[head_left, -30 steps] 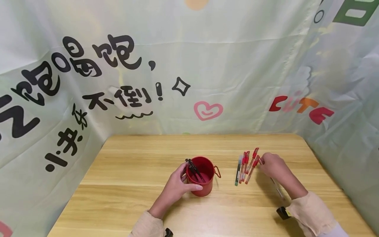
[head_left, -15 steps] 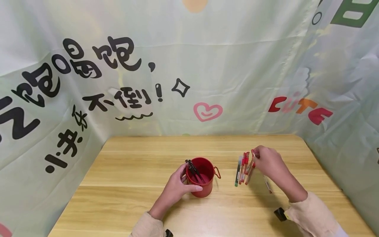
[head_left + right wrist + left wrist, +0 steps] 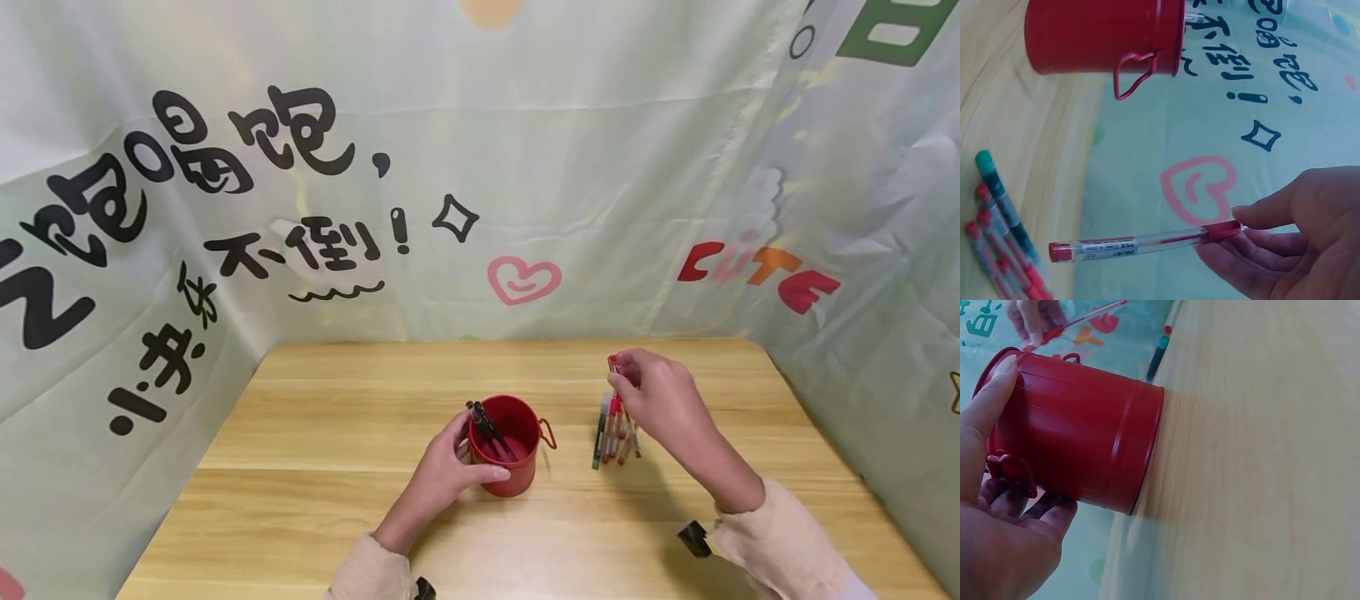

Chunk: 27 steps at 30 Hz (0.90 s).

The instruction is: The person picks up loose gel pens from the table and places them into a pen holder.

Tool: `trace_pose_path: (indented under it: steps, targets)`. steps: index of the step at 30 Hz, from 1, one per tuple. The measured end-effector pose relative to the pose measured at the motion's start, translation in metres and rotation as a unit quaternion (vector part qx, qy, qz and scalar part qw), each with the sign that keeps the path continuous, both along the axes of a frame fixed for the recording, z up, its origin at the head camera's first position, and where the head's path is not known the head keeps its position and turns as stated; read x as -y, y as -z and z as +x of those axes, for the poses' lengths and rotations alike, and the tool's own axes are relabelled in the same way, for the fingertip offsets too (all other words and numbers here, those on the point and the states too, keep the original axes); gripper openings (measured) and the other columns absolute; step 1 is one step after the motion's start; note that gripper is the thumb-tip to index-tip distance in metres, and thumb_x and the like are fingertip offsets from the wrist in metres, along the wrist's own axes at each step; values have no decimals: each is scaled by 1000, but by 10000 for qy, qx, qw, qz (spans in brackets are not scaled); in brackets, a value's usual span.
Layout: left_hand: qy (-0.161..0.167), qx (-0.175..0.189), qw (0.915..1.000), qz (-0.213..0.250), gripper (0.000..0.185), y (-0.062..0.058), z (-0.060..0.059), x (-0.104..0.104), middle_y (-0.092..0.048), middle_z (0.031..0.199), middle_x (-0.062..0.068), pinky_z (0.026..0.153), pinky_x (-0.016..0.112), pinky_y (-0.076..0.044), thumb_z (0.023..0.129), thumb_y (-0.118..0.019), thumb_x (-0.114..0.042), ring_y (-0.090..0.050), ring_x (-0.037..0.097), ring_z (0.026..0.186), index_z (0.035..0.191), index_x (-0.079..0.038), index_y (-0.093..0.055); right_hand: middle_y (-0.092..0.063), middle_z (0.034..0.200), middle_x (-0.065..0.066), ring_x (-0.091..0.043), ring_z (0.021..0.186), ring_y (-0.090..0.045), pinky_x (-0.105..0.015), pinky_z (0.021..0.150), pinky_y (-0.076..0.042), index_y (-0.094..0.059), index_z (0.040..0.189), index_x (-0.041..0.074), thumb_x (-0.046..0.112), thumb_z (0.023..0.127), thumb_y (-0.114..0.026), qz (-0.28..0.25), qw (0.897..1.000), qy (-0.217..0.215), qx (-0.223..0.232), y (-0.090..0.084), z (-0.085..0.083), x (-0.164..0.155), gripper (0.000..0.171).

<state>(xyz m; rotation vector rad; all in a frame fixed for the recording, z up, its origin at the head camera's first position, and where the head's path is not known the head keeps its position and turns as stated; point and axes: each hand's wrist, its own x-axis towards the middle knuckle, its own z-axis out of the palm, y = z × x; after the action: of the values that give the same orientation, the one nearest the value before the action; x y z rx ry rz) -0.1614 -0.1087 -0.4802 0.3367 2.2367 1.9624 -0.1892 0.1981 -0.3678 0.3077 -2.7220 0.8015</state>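
L hand [image 3: 438, 479] gripping the cup [image 3: 513, 479], well in from the table's [image 3: 360, 375] back edge; R hand [image 3: 667, 396] pinches a red pen [image 3: 1147, 244] near its top, above other pens [image 3: 1009, 251] twd R edge. Prob best: cup steady, pen hanging straight.

Left forearm [image 3: 401, 518]: it is slanting forward and toward the person's right, only its short bare end showing past a beige cuff [image 3: 372, 572].
Left hand [image 3: 444, 468]: it is gripping with a wide, rounded grasp.
Left thumb [image 3: 992, 397]: it is lying nearly straight, opposite the fingers.
Left fingers [image 3: 1054, 517]: they are wrapping round from the other side, partly hidden.
Right forearm [image 3: 726, 462]: it is angling forward and toward the left, leaving a second beige cuff [image 3: 783, 546].
Right hand [image 3: 662, 390]: it is sitting higher in the head view, well apart from the left.
Right thumb [image 3: 1266, 211]: it is pinching against the index finger [image 3: 1232, 265], while other fingers are curling behind.
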Motion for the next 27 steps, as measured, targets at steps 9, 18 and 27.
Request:
trace_pose_path:
  steps: [9,18,27]
  targets:
    - [0,3,10000,-14,89,0,0,1,-58,151,1,121,45,-43,74,-95,-24,-53,25,145,151,-25,-50,-77,96,-13,-26,85,-73,-48,77,-64,-74,114,1,10,95,-74,-476,9969,-311,-542,-10,2,18,21]
    - [7,-22,10000,-17,87,2,-2,0,-59,150,-1,121,45,-42,75,-95,-24,-53,22,144,150,-28,-50,-75,93,-9,-19,80,-73,-38,72,-66,-76,105,3,5,88,-81,-1093,9827,-695,-1326,-14,2,39,18]
    - [27,-37,10000,-35,86,4,-1,-1,-59,150,-3,122,46,-40,75,-95,-26,-51,21,145,149,-29,-51,-76,94,-10,-19,81,-74,-36,71,-66,-76,106,1,5,86,-83,-1317,9774,-804,-1445,-25,5,53,21]
